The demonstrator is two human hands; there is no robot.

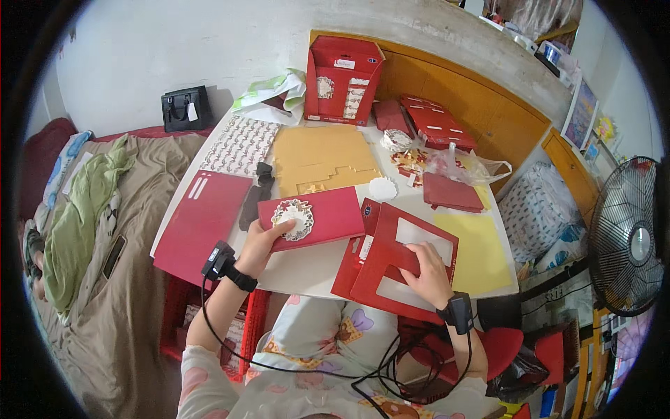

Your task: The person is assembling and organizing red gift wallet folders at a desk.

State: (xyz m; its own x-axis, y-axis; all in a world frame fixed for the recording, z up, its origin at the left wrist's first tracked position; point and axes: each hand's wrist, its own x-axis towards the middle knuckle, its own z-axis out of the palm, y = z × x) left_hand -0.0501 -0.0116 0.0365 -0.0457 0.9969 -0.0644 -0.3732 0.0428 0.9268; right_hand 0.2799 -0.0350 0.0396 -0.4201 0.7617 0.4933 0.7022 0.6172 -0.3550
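Note:
My left hand [263, 243] grips the left end of a crimson cardboard envelope or wallet [335, 213], its thumb on a round floral paper cutout [293, 219] on top. My right hand [426, 272] rests with spread fingers on a flat red window packaging box [379, 235] at the table's front edge; I cannot tell whether it grips the card. A white scalloped paper disc [383, 188] lies just beyond. Behind the envelope are a tan card template with stepped edges [324, 152] and a dark cloth strip [256, 201].
A filled red display box [343, 78] stands at the back. Red flat packs [437, 120], a stack of round cutouts [396, 140], a clear plastic bag [484, 166] and dark red pieces [453, 193] lie right. Large red sheets [209, 225] lie left; a fan [628, 235] stands far right.

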